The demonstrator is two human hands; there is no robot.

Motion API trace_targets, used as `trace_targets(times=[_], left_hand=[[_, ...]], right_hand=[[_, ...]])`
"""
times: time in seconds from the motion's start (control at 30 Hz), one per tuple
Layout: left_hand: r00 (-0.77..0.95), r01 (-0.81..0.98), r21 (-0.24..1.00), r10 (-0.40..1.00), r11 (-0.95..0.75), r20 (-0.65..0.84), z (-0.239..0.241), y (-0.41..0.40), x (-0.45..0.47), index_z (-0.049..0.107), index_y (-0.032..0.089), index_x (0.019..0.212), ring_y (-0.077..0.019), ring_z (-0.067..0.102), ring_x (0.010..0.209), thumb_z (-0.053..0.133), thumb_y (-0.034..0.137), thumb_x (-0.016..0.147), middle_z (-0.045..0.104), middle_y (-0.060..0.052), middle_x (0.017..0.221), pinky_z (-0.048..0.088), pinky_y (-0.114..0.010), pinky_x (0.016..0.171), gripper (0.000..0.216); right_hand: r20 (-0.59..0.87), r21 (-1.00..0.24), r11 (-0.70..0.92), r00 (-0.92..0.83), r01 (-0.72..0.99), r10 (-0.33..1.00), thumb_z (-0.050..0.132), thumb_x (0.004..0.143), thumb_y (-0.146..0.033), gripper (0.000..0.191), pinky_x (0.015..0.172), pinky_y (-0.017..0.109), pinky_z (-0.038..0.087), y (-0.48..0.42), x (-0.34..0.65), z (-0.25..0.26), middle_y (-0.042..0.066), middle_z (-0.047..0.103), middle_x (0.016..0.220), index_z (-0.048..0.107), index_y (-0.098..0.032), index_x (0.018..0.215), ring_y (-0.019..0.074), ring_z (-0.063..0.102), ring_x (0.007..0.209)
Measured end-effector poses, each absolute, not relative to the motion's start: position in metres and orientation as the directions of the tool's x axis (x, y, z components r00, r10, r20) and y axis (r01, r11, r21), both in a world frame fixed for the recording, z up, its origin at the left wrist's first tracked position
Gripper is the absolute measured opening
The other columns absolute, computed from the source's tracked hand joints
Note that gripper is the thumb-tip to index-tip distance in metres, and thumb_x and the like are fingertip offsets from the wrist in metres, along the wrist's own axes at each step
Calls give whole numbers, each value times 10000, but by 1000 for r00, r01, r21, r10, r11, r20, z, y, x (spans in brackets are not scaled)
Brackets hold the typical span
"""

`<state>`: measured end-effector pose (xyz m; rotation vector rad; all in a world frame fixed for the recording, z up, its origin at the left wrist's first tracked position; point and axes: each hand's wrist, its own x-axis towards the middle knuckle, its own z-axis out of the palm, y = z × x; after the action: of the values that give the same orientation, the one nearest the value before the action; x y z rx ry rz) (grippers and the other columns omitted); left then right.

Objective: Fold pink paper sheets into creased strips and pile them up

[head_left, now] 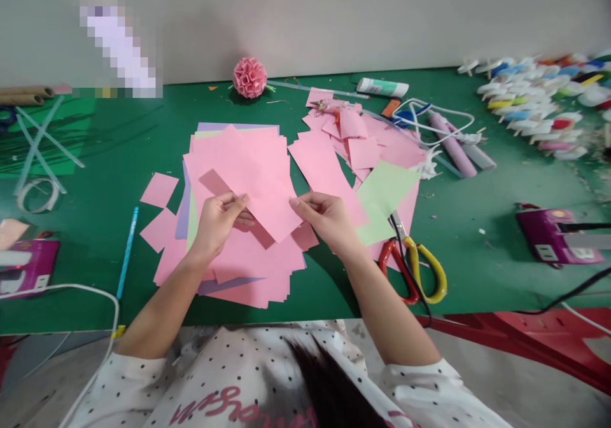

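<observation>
Dotted shirt (224, 358) nearest, 6 o'clock from the paper pile. One green table (468, 231) beyond. On it, one paper pile (258, 288); over that, one pink sheet (272, 193). One pair of scissors (411, 251), between 3 and 4 o'clock; one pink ball (249, 77), 12; two pink squares (160, 189), 9. Left hand (219, 219) at the sheet's 8 o'clock, right hand (323, 216) at 4, thumbs uppermost, both pinched onto it.

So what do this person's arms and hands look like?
No glove, ring or bracelet shows on the left hand or right hand; both are bare. The left sleeve and right sleeve are short and white with dark dots, leaving both forearms uncovered.
</observation>
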<state>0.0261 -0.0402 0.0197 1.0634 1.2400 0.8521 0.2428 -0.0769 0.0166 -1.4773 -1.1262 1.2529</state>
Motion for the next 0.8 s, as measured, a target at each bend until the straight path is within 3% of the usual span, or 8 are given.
trace_targets(times=[0.17,0.4,0.6,0.7,0.8], left_hand=[[134,47,948,939,314,-318,19,-40,24,652,165,775,-182,754,646,782,571,800,736,-47,705,593,-224,525,427],[135,57,950,940,308,-313,18,-40,23,657,166,796,-176,753,648,772,580,810,730,-44,709,613,-236,561,430],[137,67,945,935,321,-327,15,-40,21,622,167,781,-194,758,680,764,581,819,699,-43,688,615,-239,569,440],[83,50,965,962,256,-259,13,-40,21,622,184,1044,-225,776,865,752,574,834,739,-101,1020,638,-270,645,462],[-48,135,991,999,23,-16,11,-42,21,424,303,1426,-270,677,1226,732,544,870,514,-150,1511,628,-356,889,679]], right_hand=[[-177,-978,-187,104,95,979,760,759,-661,469,568,284,447,-77,245,14,-4,607,614,692,-197,759,138,555,572],[-96,-978,-130,199,164,975,729,807,-626,419,561,294,457,-78,238,15,3,634,616,688,-211,770,145,566,560],[-101,-993,-105,82,51,992,729,840,-541,336,594,299,508,-80,236,18,-3,648,652,667,-211,823,141,603,585],[-44,-996,-57,170,73,984,729,849,-515,300,632,311,546,-82,234,19,12,683,707,675,-221,815,155,643,638],[32,-992,-10,339,122,940,728,850,-527,295,707,325,579,-82,233,17,37,732,809,699,-234,849,179,686,762]])
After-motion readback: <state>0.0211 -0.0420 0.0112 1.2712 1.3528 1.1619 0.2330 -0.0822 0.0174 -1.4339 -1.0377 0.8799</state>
